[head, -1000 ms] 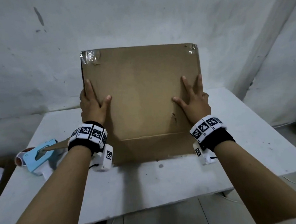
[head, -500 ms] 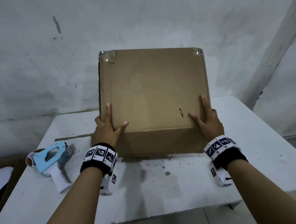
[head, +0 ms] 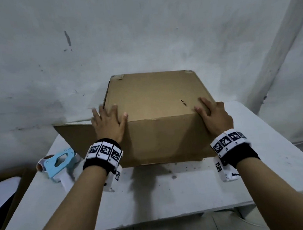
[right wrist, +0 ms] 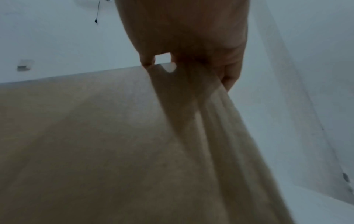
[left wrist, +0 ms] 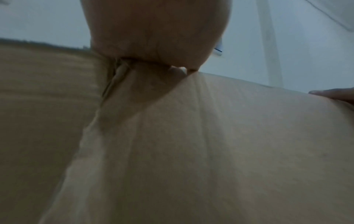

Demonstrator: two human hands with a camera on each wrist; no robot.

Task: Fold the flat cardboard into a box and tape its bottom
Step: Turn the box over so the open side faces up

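The brown cardboard box (head: 157,100) stands squared up on the white table (head: 170,194). One flap (head: 73,136) sticks out flat to its left. My left hand (head: 108,123) lies spread on the box's upper face at the near left corner, thumb on top. My right hand (head: 213,114) rests on the near right corner, with some fingers draped over the right edge. Seen from the left wrist, the palm (left wrist: 153,37) presses the cardboard (left wrist: 210,151) beside a fold. The right wrist view shows the palm (right wrist: 191,30) on the cardboard (right wrist: 95,136). Neither hand holds anything.
A blue tape dispenser (head: 59,162) lies on the table's left side, just left of my left wrist. A grey wall (head: 141,34) rises right behind the box. The table's front edge runs below my forearms, and dark specks dot its surface.
The cardboard panel that stood tilted up now lies lower as the box's upper face. Both hands slid down to its near corners. A flap now juts out to the left.
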